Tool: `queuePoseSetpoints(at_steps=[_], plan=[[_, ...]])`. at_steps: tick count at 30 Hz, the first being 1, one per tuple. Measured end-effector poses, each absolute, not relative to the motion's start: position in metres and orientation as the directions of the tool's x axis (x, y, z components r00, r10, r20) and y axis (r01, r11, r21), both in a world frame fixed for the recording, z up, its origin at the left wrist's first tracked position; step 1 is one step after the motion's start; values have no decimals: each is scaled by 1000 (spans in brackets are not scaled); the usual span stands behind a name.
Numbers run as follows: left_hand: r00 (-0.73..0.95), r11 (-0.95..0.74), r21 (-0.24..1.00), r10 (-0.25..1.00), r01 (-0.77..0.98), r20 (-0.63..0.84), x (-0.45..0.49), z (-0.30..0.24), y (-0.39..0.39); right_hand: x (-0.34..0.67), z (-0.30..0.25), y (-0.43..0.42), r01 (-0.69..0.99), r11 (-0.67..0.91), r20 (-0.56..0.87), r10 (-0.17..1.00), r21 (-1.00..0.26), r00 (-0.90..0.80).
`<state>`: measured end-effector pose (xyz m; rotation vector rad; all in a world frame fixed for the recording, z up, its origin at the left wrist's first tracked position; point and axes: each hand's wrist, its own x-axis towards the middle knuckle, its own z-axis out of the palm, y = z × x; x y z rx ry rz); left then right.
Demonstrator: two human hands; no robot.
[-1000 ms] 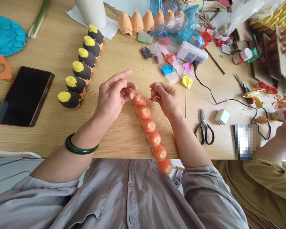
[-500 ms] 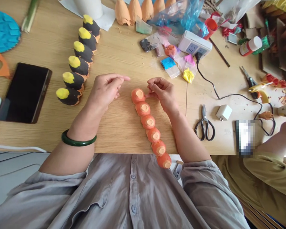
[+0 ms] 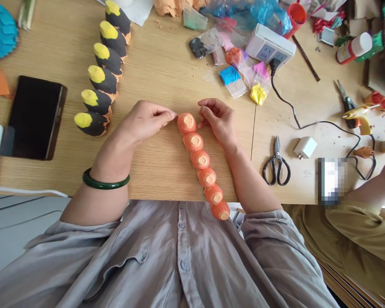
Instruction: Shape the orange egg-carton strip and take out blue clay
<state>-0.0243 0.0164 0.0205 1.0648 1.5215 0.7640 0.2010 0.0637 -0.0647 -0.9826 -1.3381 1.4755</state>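
**Hands flank orange egg-carton strip on bench**

Your left hand (image 3: 144,122) and right hand (image 3: 216,119) flank the far end of a strip of orange egg-carton cups (image 3: 199,159), running near to far on the wooden bench (image 3: 154,64). Left fingers (image 3: 167,114) lie pressed together, right fingers (image 3: 208,107) curl loosely, neither pinching.

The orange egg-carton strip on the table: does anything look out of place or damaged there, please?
Yes: the orange egg-carton strip runs over the front edge of the wooden table, so its last cup sticks out beyond the wood, near the grey shirt. It looks odd because no table lies under that end.
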Motion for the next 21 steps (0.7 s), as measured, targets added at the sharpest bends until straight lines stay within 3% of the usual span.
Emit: queuePoseSetpoints(at_steps=[3,5,9,15,21], plan=[[12,461,883,886,86,-464,-19,18,17,201,-64,63,-101,-35,-5,960,-994,-282],[42,495,863,869,-104,-494,-11,20,16,202,-63,62,-122,-31,2,965,-992,-263],[181,556,759,830,-339,-528,3,23,14,203,-61,60,-140,-25,10,971,-990,-239],[187,535,739,842,-409,-506,6,22,12,208,-57,59,-69,40,52,980,-997,-191],[151,456,809,889,-370,-432,11,27,7,214,-30,49,122,217,201,970,-968,-134]])
